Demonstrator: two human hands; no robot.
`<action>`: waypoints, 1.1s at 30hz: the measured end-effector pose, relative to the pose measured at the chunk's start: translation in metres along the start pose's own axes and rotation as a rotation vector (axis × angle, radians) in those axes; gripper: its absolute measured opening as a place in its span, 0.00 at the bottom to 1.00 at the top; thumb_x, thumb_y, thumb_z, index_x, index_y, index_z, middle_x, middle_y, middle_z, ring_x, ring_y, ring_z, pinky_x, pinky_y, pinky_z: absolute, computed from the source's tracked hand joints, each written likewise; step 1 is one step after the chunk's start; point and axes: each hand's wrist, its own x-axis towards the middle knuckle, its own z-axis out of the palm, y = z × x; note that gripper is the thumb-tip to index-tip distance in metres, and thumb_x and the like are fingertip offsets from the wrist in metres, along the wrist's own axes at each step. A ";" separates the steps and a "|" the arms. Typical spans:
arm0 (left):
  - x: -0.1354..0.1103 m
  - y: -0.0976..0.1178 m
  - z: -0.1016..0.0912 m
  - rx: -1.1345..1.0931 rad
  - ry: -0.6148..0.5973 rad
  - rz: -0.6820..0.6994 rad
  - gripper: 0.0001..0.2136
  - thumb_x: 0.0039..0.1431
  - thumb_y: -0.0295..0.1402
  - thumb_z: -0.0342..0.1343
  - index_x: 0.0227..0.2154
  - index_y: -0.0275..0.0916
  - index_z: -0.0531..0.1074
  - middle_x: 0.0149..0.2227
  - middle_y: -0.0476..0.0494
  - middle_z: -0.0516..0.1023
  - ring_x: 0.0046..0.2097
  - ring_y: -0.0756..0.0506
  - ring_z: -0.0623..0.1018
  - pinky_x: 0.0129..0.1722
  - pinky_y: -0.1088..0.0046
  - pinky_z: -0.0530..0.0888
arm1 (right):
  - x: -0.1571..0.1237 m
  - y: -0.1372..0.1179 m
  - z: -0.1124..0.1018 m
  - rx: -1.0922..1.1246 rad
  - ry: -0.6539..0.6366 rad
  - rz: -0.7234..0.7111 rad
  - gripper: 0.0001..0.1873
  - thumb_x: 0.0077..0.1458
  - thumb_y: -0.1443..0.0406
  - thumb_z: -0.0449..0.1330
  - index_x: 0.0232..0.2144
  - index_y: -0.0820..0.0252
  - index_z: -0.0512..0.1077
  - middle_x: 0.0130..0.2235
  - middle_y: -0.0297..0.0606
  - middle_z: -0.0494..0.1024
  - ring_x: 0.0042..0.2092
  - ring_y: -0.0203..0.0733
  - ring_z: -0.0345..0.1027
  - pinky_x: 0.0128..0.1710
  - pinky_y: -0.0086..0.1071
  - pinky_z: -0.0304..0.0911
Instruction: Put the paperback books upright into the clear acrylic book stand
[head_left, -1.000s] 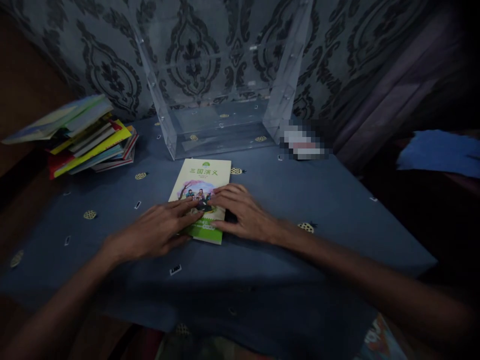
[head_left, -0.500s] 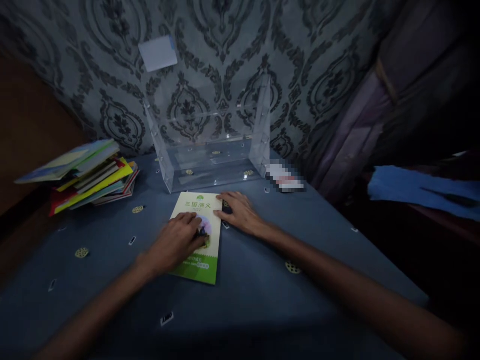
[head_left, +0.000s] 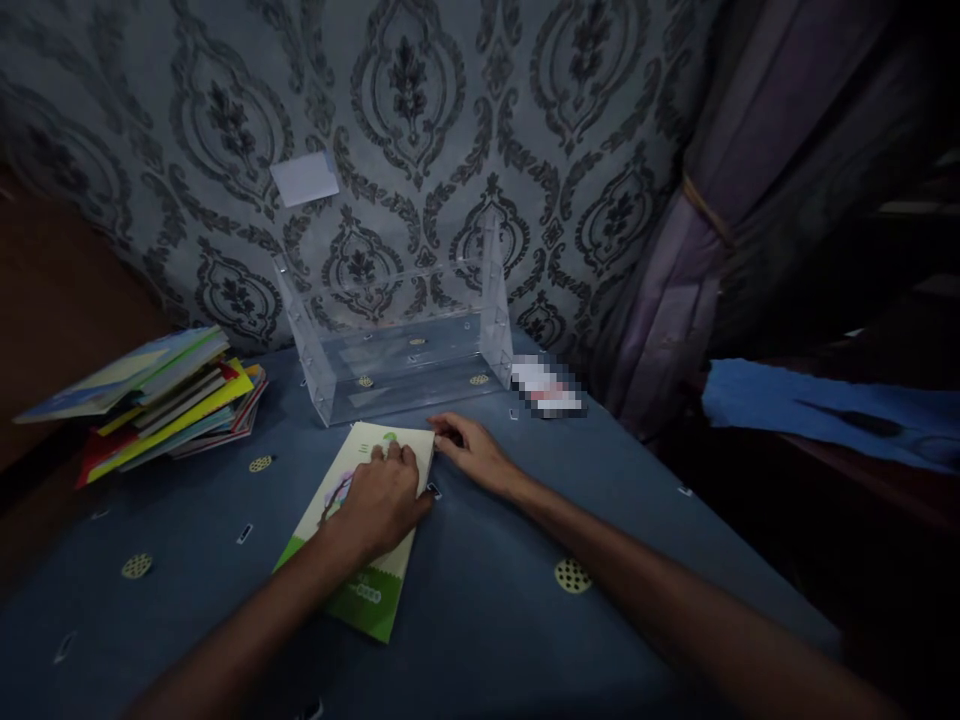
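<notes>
A thin book with a cream and green cover lies turned at an angle on the blue cloth. Across its cover rests my left hand, palm down, fingers laid on the upper part and thumb out toward the right edge; the hand hides much of the cover picture and title. At the top right corner my right hand has thumb and forefinger closed on the book's edge. Just behind the book stands a clear plastic rack with upright side panels.
To the left is an uneven stack of books. A blurred-out item lies right of the rack. The table has a patterned blue cloth and ends at the right. Beyond are a tied curtain and blue fabric.
The book has turned clockwise, its lower end swinging left. My left hand has slid up and right over the cover; my right hand has closed on the top right corner. The view has tilted up.
</notes>
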 end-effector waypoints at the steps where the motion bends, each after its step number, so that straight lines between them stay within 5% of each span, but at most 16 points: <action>1: 0.000 0.000 0.000 0.011 0.004 0.004 0.24 0.63 0.39 0.51 0.56 0.26 0.64 0.60 0.19 0.65 0.59 0.27 0.69 0.49 0.51 0.73 | 0.000 0.000 -0.001 0.012 0.002 -0.003 0.16 0.56 0.69 0.54 0.47 0.63 0.72 0.41 0.42 0.79 0.41 0.41 0.73 0.44 0.38 0.68; 6: 0.001 -0.001 -0.006 0.048 -0.008 0.057 0.16 0.63 0.34 0.47 0.48 0.27 0.69 0.49 0.23 0.75 0.49 0.31 0.77 0.45 0.56 0.73 | -0.003 0.001 -0.003 0.042 0.066 0.008 0.15 0.55 0.71 0.55 0.45 0.63 0.73 0.40 0.42 0.80 0.41 0.40 0.74 0.44 0.37 0.69; 9: 0.003 -0.008 -0.013 0.022 -0.044 0.048 0.13 0.63 0.33 0.46 0.43 0.31 0.71 0.41 0.30 0.79 0.44 0.34 0.79 0.42 0.59 0.73 | -0.003 0.001 -0.003 0.106 0.107 0.130 0.14 0.53 0.73 0.55 0.43 0.63 0.72 0.35 0.38 0.79 0.33 0.37 0.73 0.38 0.34 0.71; 14: 0.003 -0.026 -0.015 0.083 -0.039 -0.024 0.12 0.64 0.30 0.44 0.42 0.31 0.71 0.40 0.28 0.79 0.44 0.34 0.79 0.41 0.60 0.72 | -0.011 -0.015 0.002 0.611 -0.052 0.453 0.09 0.54 0.73 0.56 0.40 0.63 0.67 0.26 0.33 0.74 0.26 0.37 0.74 0.30 0.31 0.72; 20: -0.007 -0.016 -0.005 0.128 -0.004 -0.055 0.13 0.66 0.29 0.43 0.45 0.30 0.70 0.39 0.28 0.79 0.43 0.34 0.80 0.39 0.61 0.73 | -0.020 -0.038 0.019 0.903 -0.214 0.549 0.07 0.54 0.74 0.58 0.36 0.63 0.68 0.27 0.35 0.77 0.30 0.36 0.76 0.35 0.30 0.74; 23: -0.010 -0.021 -0.005 0.109 0.003 -0.063 0.14 0.68 0.35 0.43 0.42 0.33 0.72 0.41 0.30 0.78 0.42 0.35 0.80 0.38 0.61 0.73 | -0.018 -0.038 0.027 0.903 -0.221 0.539 0.06 0.53 0.73 0.58 0.35 0.62 0.69 0.27 0.34 0.77 0.29 0.35 0.76 0.35 0.29 0.74; 27: -0.016 -0.057 -0.001 0.044 0.069 -0.131 0.13 0.69 0.36 0.42 0.42 0.38 0.71 0.45 0.36 0.76 0.49 0.38 0.77 0.40 0.66 0.72 | -0.016 -0.034 0.037 0.810 -0.168 0.480 0.08 0.52 0.71 0.60 0.37 0.61 0.70 0.28 0.34 0.77 0.30 0.35 0.75 0.34 0.29 0.74; 30: -0.024 -0.086 0.011 0.047 0.078 -0.260 0.12 0.68 0.34 0.42 0.45 0.37 0.70 0.47 0.36 0.75 0.50 0.39 0.76 0.40 0.66 0.72 | -0.015 -0.032 0.043 0.661 -0.145 0.402 0.13 0.52 0.70 0.59 0.42 0.61 0.71 0.29 0.34 0.77 0.32 0.36 0.76 0.38 0.31 0.73; 33: -0.033 -0.098 0.022 -0.042 0.078 -0.239 0.13 0.68 0.34 0.44 0.45 0.37 0.71 0.45 0.36 0.76 0.46 0.40 0.77 0.43 0.66 0.71 | -0.012 -0.030 0.042 0.402 -0.119 0.322 0.17 0.53 0.69 0.58 0.46 0.64 0.71 0.32 0.37 0.78 0.35 0.40 0.75 0.39 0.35 0.71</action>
